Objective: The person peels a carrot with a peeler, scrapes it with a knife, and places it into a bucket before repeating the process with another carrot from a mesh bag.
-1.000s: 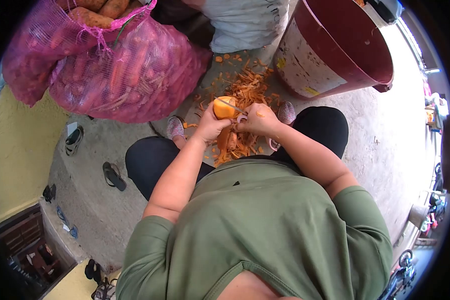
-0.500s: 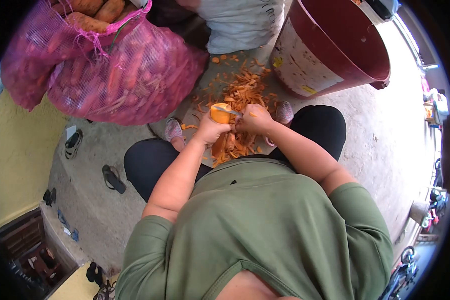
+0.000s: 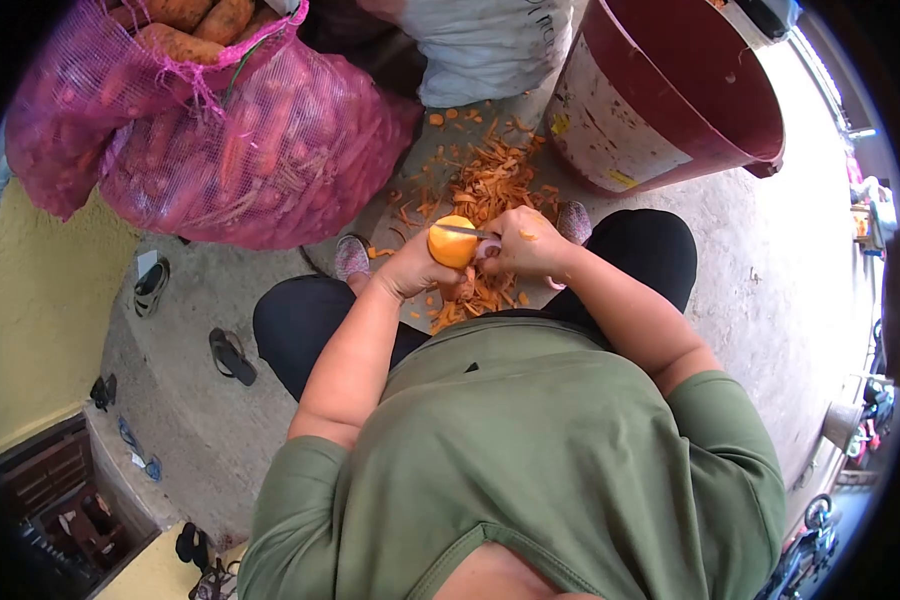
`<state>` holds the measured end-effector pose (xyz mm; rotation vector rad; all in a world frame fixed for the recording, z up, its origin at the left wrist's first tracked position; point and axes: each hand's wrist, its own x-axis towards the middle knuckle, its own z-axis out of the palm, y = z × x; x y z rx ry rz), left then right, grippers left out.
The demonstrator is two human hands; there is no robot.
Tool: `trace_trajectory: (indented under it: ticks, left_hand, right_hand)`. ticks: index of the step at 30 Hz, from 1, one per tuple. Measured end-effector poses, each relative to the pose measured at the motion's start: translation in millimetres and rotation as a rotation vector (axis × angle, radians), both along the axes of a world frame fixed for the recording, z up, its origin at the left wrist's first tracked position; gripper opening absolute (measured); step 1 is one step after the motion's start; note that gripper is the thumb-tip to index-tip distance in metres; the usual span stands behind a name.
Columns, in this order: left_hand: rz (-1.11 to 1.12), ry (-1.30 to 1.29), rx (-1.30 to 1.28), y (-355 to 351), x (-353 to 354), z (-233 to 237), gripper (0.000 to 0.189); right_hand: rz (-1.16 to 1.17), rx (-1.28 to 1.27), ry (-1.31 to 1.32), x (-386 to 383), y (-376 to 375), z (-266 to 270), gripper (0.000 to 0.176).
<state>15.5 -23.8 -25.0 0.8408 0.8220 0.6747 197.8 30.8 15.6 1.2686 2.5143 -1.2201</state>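
My left hand [image 3: 415, 268] is closed around a thick orange carrot [image 3: 453, 241], with its bright, pale-orange cut end facing up. My right hand [image 3: 526, 240] grips a small knife [image 3: 467, 231], and the blade lies across the top of the carrot. The knife's handle is mostly hidden by my fingers. Below and beyond both hands, a heap of orange peelings [image 3: 497, 180] covers the concrete floor between my feet. A bit of peel clings to the back of my right hand.
A pink mesh sack [image 3: 260, 160] full of carrots stands at the front left, with loose carrots [image 3: 180, 42] at its open top. Behind the peelings is a white sack [image 3: 485, 50]. A large red bucket [image 3: 620, 115] stands front right. Sandals [image 3: 231, 357] lie on the left.
The carrot has tilted so more of its cut face shows. My right hand has shifted slightly right, and the knife blade now lies flatter across the carrot's top.
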Motion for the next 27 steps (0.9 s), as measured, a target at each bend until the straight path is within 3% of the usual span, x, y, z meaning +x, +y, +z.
trace_trajectory:
  ticks: [5,8,10,16,17,19,22,23,25,26,27]
  left_hand:
    - [-0.027,0.085,0.010,-2.3,0.8,7.7,0.041]
    - [-0.114,0.106,0.112,-7.5,5.7,-2.9,0.047]
    - [-0.161,0.094,0.164,-7.4,12.9,-3.4,0.049]
    - [0.109,0.485,0.013,39.2,21.0,-4.3,0.037]
    - [0.166,0.412,-0.113,56.4,30.3,29.2,0.028]
    - [0.292,0.159,-0.011,97.7,50.1,72.1,0.029]
    - [0.270,-0.241,0.483,128.4,78.8,162.3,0.028]
    - [0.180,-0.271,0.462,125.2,80.2,199.2,0.046]
    - [0.103,-0.236,0.552,117.9,72.7,220.7,0.052]
    - [0.117,-0.168,0.663,116.7,65.9,215.5,0.039]
    - [0.132,-0.099,0.772,115.0,58.5,207.6,0.028]
  right_hand:
    - [0.027,0.120,-0.056,4.5,-3.9,-11.2,0.024]
    - [-0.082,0.052,-0.145,22.6,18.1,-79.5,0.023]
    - [-0.116,-0.160,-0.223,47.7,37.6,-95.5,0.025]
    - [-0.050,-0.078,-0.305,25.6,23.7,-96.3,0.040]
    - [-0.033,-0.065,-0.313,26.7,21.6,-104.9,0.041]
    - [-0.038,-0.069,-0.325,29.6,23.5,-117.8,0.044]
    - [-0.246,-0.197,-0.155,39.9,29.7,-119.0,0.044]
    - [-0.182,-0.097,-0.197,39.7,31.6,-106.0,0.042]
    - [-0.384,-0.199,-0.015,49.6,39.7,-111.4,0.040]
    - [-0.483,-0.251,0.075,54.2,42.2,-115.4,0.039]
    - [-0.685,-0.307,0.071,46.2,34.8,-58.1,0.036]
